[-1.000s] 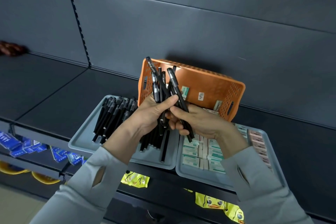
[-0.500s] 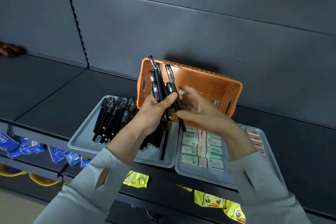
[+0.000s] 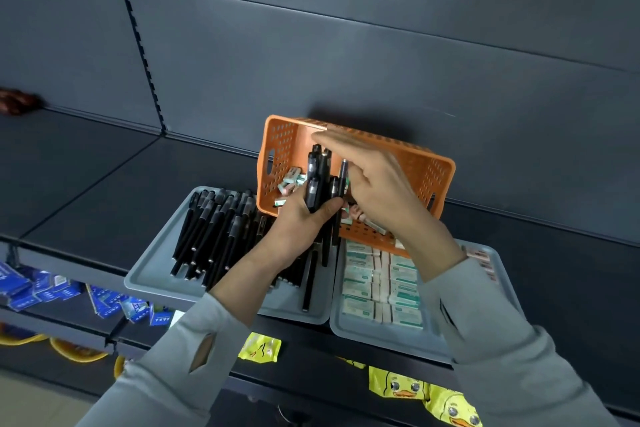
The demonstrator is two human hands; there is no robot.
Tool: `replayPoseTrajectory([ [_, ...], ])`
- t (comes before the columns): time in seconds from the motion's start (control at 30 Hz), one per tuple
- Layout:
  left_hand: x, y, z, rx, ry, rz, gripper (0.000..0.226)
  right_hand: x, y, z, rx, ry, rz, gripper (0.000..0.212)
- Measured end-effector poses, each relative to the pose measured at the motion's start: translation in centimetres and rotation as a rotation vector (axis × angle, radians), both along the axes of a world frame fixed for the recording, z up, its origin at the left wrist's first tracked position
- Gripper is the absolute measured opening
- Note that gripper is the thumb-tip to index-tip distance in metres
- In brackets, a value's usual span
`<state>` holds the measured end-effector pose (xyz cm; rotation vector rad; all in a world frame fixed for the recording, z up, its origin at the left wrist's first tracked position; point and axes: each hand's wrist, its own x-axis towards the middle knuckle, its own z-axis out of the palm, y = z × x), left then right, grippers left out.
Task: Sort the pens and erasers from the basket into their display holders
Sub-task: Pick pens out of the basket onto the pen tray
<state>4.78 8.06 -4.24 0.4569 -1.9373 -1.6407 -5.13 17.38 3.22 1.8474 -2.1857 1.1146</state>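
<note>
- Yellow duck packets [image 3: 415, 388] are seen on the lower shelf, nearest the camera.
- Along the front edge of the shelf [image 3: 104, 191] two grey trays are set side by side: the pen tray [image 3: 149, 274], where loose pens [image 3: 214, 229] are laid in a heap, and the eraser tray [image 3: 381, 340], where boxed erasers [image 3: 377, 291] are packed in rows.
- Above the trays' inner edges a bundle of pens [image 3: 320, 177] is gripped upright in the left hand [image 3: 301, 218], fingers curled round it.
- The right hand [image 3: 377, 184] is held flat, fingers straight, over and beside the pen tops, grasping nothing; contact cannot be told.
- A second ago the bundle was clasped by both hands and splayed; now it is squared, so it is judged ready for the pen tray.
- Behind, the orange basket [image 3: 429, 170] is tipped forward, with basket erasers [image 3: 291, 184] left inside to be sorted.
</note>
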Motion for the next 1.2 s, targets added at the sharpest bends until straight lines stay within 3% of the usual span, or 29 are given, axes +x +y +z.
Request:
replayPoseTrajectory([
  [0.17, 0.1, 0.0, 0.6, 0.085, 0.025, -0.065, 0.024, -0.2, 0.4, 0.9, 0.038, -0.172, 0.044, 0.057],
  [0.27, 0.3, 0.0, 1.2, 0.382, 0.17, -0.12, 0.016, -0.1, 0.6, 0.3, -0.166, -0.455, 0.048, 0.046],
  [0.37, 0.4, -0.4, 2.5, 0.668, 0.358, -0.149, 0.016, 0.6, 1.0, -2.3, -0.318, -0.726, -0.08, 0.028],
  [0.5, 0.1, -0.7, 4.1, 0.879, 0.52, -0.117, 0.014, 2.3, 1.0, -5.1, -0.292, -1.088, -0.105, 0.045],
  [0.6, -0.6, 0.9, 3.7, 0.862, 0.529, -0.15, 0.014, 3.2, -0.2, -4.4, -0.386, -1.332, -0.119, 0.049],
  [0.77, -0.8, 1.5, 2.4, 0.891, 0.514, -0.164, 0.02, 3.5, -0.9, -4.4, -0.317, -1.168, -0.187, 0.039],
  [0.93, 1.3, -0.4, 1.3, 0.663, 0.317, -0.145, 0.022, 1.7, -0.5, -4.1, -0.237, -0.758, -0.164, 0.023],
  [1.07, 2.2, -0.6, 0.8, 0.449, 0.135, -0.111, 0.01, 1.0, -1.7, -2.3, -0.324, -0.302, -0.093, 0.022],
  [1.2, 2.3, -0.6, 0.8, 0.234, -0.009, -0.129, 0.008, 0.9, -2.9, -0.7, -0.121, -0.371, -0.023, 0.013],
])
